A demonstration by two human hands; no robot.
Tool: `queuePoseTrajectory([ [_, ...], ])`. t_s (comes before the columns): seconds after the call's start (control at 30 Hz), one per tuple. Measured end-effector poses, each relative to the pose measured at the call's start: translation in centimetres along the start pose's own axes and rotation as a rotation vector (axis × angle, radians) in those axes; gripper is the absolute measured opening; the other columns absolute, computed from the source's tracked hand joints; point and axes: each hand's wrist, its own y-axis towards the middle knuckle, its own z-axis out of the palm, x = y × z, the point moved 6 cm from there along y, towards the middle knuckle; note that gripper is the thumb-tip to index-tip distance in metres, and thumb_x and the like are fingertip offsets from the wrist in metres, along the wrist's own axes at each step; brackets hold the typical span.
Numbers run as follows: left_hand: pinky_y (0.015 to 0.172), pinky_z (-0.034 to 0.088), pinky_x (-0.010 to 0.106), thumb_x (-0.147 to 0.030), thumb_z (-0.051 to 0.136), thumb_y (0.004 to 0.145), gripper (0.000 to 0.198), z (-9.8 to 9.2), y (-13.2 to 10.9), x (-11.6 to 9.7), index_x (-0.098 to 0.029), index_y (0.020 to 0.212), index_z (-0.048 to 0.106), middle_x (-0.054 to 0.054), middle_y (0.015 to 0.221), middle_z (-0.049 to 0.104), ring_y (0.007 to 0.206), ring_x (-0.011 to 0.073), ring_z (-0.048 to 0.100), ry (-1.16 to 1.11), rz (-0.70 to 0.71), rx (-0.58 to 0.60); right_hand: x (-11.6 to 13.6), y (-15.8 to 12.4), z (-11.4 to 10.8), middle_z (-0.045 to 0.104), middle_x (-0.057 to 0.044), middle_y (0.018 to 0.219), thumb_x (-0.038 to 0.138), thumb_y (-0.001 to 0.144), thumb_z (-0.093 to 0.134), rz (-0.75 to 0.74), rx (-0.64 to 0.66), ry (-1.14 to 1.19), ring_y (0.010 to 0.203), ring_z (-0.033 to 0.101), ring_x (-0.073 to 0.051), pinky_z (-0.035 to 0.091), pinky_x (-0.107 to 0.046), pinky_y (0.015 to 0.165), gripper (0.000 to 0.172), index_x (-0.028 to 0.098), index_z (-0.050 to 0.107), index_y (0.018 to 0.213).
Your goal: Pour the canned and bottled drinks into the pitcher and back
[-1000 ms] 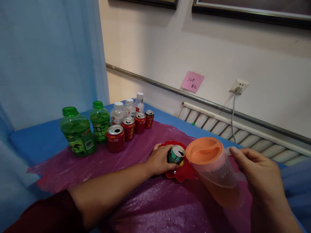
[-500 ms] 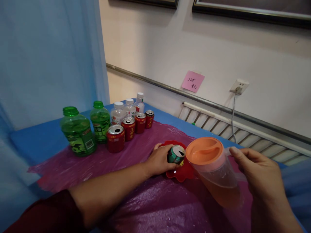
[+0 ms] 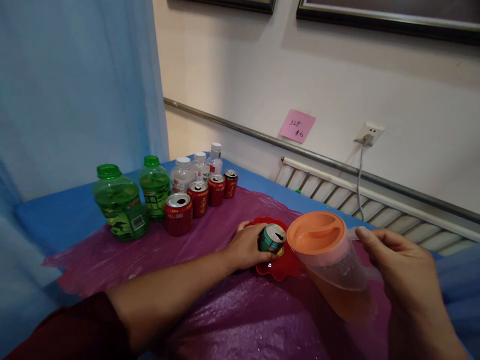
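Note:
My left hand (image 3: 249, 246) is wrapped round a green drink can (image 3: 270, 240) with an opened silver top. The can stands over a red scallop-edged plate (image 3: 277, 272). In my right hand (image 3: 407, 265) is the handle of a clear pitcher (image 3: 341, 280) with an orange lid (image 3: 317, 232). The pitcher leans left, its lid edge beside the can's opening, and amber liquid shows inside. A thin trickle seems to run between lid and can, though it is hard to make out.
Several red cans (image 3: 179, 215) stand in a slanting row on purple plastic sheeting (image 3: 225, 310). Behind them are clear bottles with white caps (image 3: 182, 175) and two green bottles (image 3: 120, 210). A radiator (image 3: 322, 187) and a corded socket (image 3: 369, 134) line the wall.
Almost nothing differs. My right hand and the pitcher have shifted very slightly; my left hand and the can stay in place.

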Motion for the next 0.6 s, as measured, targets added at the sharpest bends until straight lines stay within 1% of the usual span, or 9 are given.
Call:
queuePoseTrajectory([
  [0.13, 0.118, 0.023, 0.051, -0.041, 0.086, 0.066, 0.066, 0.06, 0.04, 0.06, -0.029, 0.126, 0.062, 0.001, 0.126, 0.071, 0.12, 0.0305, 0.062, -0.003, 0.002, -0.004, 0.15, -0.05, 0.0, 0.046, 0.005, 0.053, 0.059, 0.06, 0.084, -0.01, -0.006, 0.0, 0.052, 0.039, -0.011, 0.031, -0.023, 0.044, 0.043, 0.02, 0.068, 0.065],
  [0.27, 0.118, 0.022, 0.051, -0.041, 0.087, 0.066, 0.068, 0.09, 0.03, -0.05, -0.029, 0.128, 0.061, 0.002, 0.127, 0.071, 0.122, 0.0305, 0.061, -0.008, 0.0, 0.0, 0.33, -0.3, 0.07, 0.048, 0.004, 0.054, 0.06, 0.06, 0.083, 0.022, -0.003, -0.013, 0.052, 0.039, -0.011, 0.028, -0.023, 0.043, 0.043, 0.02, 0.07, 0.065],
  [0.37, 0.118, 0.023, 0.051, -0.041, 0.086, 0.067, 0.066, 0.03, -0.01, -0.26, -0.03, 0.127, 0.062, 0.001, 0.127, 0.071, 0.121, 0.0304, 0.062, -0.01, 0.002, 0.005, 0.46, -0.34, 0.08, 0.048, 0.004, 0.054, 0.061, 0.06, 0.082, 0.017, -0.002, -0.022, 0.052, 0.038, -0.01, 0.026, -0.023, 0.042, 0.043, 0.02, 0.07, 0.065],
  [0.53, 0.118, 0.022, 0.052, -0.042, 0.086, 0.067, 0.066, -0.02, -0.04, -0.31, -0.03, 0.127, 0.062, 0.0, 0.126, 0.072, 0.12, 0.0306, 0.062, -0.01, 0.003, -0.002, 0.49, -0.23, 0.06, 0.047, 0.004, 0.054, 0.06, 0.06, 0.082, 0.003, 0.004, -0.022, 0.054, 0.039, -0.01, 0.03, -0.023, 0.045, 0.043, 0.02, 0.069, 0.064],
  [0.6, 0.119, 0.022, 0.052, -0.042, 0.086, 0.067, 0.065, -0.02, -0.06, -0.29, -0.03, 0.127, 0.061, 0.0, 0.126, 0.072, 0.121, 0.0304, 0.062, -0.016, 0.01, -0.005, 0.47, -0.25, 0.08, 0.047, 0.004, 0.054, 0.06, 0.06, 0.082, -0.001, 0.007, -0.016, 0.054, 0.039, -0.01, 0.03, -0.023, 0.045, 0.043, 0.019, 0.068, 0.064],
])
